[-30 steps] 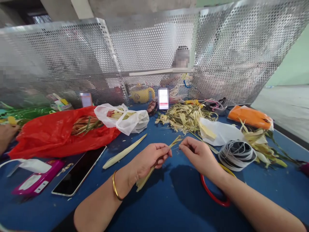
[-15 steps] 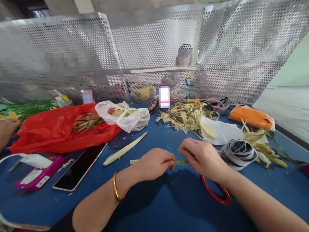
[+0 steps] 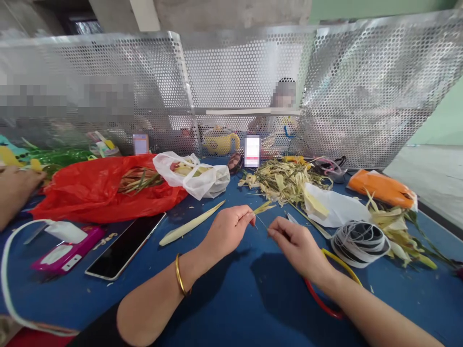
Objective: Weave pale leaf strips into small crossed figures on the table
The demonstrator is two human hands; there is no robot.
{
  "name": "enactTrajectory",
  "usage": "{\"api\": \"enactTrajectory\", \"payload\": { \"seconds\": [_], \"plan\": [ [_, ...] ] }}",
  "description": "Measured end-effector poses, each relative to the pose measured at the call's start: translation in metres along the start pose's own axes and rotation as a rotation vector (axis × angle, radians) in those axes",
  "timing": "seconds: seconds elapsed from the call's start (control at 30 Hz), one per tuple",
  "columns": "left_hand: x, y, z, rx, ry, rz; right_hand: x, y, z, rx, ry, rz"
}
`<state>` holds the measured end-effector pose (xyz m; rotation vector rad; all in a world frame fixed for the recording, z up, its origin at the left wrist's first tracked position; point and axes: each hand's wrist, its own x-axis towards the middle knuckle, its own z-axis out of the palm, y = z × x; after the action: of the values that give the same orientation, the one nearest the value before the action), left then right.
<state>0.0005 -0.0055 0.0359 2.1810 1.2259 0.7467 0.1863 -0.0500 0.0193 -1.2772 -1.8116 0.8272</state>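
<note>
My left hand (image 3: 230, 227), with a gold bangle at the wrist, is closed in a pinch on a narrow strip of dried corn husk (image 3: 265, 207) that sticks out past the fingertips. A fine pale thread (image 3: 260, 221) runs from there toward my right hand (image 3: 294, 245), whose thumb and fingers are pinched together at its end. Under my right wrist lie scissors (image 3: 342, 262) with red and yellow handles, partly covered by the forearm. Left of my left hand, a long pale husk leaf (image 3: 191, 224) lies on the blue table (image 3: 231, 308).
A red bag (image 3: 90, 202), a white bag (image 3: 213, 180), a black phone (image 3: 126, 246) and a purple power strip (image 3: 68, 250) lie leftward. Husk scraps (image 3: 289, 180), a wire coil (image 3: 360, 243) and an orange packet (image 3: 381, 188) lie rightward. Another person's hand (image 3: 18, 188) is far left.
My hands have moved apart slightly. The husk strip, earlier stretched between and behind them, now points up and away from my left hand. The view has tilted and shifted a little.
</note>
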Motion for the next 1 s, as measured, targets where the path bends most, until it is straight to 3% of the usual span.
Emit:
{"api": "enactTrajectory", "payload": {
  "seconds": [0.07,0.13,0.23,0.3,0.4,0.47,0.6,0.73,0.87,1.0],
  "plan": [
    [-0.002,-0.002,0.004,0.182,0.003,0.049,-0.005,-0.005,-0.001,-0.251,0.004,-0.224],
    [-0.004,-0.003,0.007,0.325,-0.097,0.151,-0.006,-0.008,-0.006,-0.365,0.004,-0.33],
    [-0.008,0.002,0.005,0.297,-0.345,0.353,0.001,-0.004,-0.017,-0.31,-0.01,-0.246],
    [-0.008,0.006,0.0,0.154,-0.424,0.431,0.009,0.005,-0.021,-0.16,-0.072,-0.119],
    [-0.005,0.009,-0.005,0.001,-0.321,0.374,0.016,0.017,-0.019,0.167,-0.171,0.091],
    [-0.002,0.007,-0.005,-0.027,-0.188,0.294,0.016,0.02,-0.013,0.236,-0.172,0.143],
    [0.002,-0.002,0.001,0.047,0.012,0.112,0.004,0.008,-0.003,-0.058,-0.049,-0.093],
    [0.001,-0.006,0.007,0.101,-0.001,0.08,-0.007,-0.006,-0.002,-0.077,0.019,-0.368],
    [-0.002,-0.004,0.011,0.175,-0.012,0.112,-0.009,-0.005,-0.001,0.035,-0.172,-0.34],
    [-0.003,-0.003,0.012,0.325,-0.014,0.131,-0.011,-0.007,0.002,-0.11,-0.169,-0.395]
  ]
}}
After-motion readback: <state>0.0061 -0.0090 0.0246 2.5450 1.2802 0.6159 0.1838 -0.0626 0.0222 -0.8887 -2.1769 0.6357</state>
